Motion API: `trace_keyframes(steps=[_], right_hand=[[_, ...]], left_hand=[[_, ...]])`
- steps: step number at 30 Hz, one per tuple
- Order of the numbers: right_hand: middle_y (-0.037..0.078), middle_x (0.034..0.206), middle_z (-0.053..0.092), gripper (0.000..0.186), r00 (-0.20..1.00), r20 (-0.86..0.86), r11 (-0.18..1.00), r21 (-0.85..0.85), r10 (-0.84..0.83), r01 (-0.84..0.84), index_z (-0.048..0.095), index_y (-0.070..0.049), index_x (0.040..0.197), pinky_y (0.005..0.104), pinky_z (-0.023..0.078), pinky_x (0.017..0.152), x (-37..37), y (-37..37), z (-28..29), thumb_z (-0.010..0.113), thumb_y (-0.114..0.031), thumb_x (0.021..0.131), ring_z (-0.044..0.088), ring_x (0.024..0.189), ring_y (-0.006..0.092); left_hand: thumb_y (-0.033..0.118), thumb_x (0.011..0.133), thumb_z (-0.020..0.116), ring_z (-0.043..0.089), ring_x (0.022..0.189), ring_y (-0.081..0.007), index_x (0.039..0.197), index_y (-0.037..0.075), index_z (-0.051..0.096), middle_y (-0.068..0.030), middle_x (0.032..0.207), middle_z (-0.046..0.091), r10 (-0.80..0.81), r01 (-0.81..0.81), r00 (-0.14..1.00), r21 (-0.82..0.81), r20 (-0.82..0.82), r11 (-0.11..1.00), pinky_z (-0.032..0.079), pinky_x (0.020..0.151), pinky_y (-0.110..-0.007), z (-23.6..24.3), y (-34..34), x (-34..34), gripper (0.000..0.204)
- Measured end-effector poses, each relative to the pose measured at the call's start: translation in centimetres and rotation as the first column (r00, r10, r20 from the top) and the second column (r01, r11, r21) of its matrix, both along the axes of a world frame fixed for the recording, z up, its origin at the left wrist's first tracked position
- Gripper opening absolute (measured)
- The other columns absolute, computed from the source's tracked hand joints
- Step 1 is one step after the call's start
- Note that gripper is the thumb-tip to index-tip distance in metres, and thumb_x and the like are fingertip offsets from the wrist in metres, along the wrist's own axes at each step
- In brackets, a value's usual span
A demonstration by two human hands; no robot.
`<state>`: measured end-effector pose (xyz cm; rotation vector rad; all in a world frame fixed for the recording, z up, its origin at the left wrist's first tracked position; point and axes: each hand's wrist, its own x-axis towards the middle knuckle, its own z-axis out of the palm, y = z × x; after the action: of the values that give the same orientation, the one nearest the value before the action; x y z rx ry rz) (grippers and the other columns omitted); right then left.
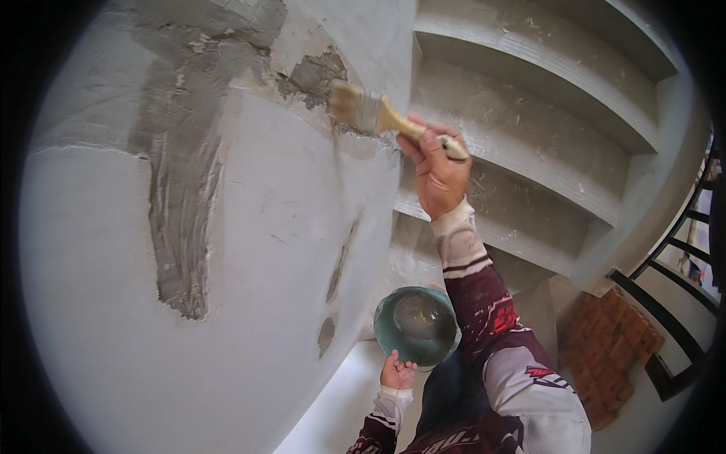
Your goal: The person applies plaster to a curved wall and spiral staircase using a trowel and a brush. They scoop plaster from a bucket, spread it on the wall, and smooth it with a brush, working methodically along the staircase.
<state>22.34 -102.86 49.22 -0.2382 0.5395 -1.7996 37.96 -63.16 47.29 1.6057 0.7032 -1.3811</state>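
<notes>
My right hand [439, 163] is closed round the pale wooden handle of a wide flat paintbrush [389, 117]. The brush's light bristles reach the wall [272, 197] at the lower edge of a rough grey patch [318, 76], where the surface is broken away. Low in front of me, my left hand [397, 372] grips the near rim of a green bucket [389, 325]. Murky water lies in the bottom of the bucket. Further left, a long strip of damp-looking grey mortar [181, 219] runs down the white wall.
Concrete stairs [522, 113] rise beside the wall on the right. A black metal railing [665, 318] curves along the far right, near a reddish brick-patterned surface [605, 340]. Two small bare grey marks show on the wall, one a narrow gouge [344, 257].
</notes>
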Motion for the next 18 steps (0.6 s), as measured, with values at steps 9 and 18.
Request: trace_keyframes(steps=[9, 18], right_hand=[[0.009, 0.102, 0.064, 0.012, 0.973, -0.207, 0.834, 0.551, 0.105, 0.027, 0.062, -0.003, 0.101, 0.0264, 0.056, 0.073, 2.9, 0.0, -24.7, 0.063, -0.006, 0.089, 0.063, 0.087, 0.0146], [0.015, 0.106, 0.064, 0.014, 0.997, -0.075, 0.946, 0.322, -0.006, 0.030, 0.062, 0.003, 0.100, 0.0284, 0.057, 0.080, 2.9, -1.5, -13.8, 0.062, -0.008, 0.091, 0.064, 0.089, 0.0191]], left_hand=[[0.023, 0.092, 0.060, 0.051, 0.065, -0.0199, 0.061, 0.016, 0.046, 0.0002, 0.055, 0.044, -0.039, 0.039, 0.999, -0.045, 0.001, 0.998, 0.042, 0.075, -0.040, -3.4, -1.6, -2.0, 0.034], [0.023, 0.092, 0.060, 0.050, 0.067, -0.0195, 0.062, 0.016, 0.045, 0.0005, 0.058, 0.043, -0.017, 0.018, 0.999, -0.031, 0.028, 0.999, 0.042, 0.074, -0.039, -4.7, -2.3, -3.1, 0.034]])
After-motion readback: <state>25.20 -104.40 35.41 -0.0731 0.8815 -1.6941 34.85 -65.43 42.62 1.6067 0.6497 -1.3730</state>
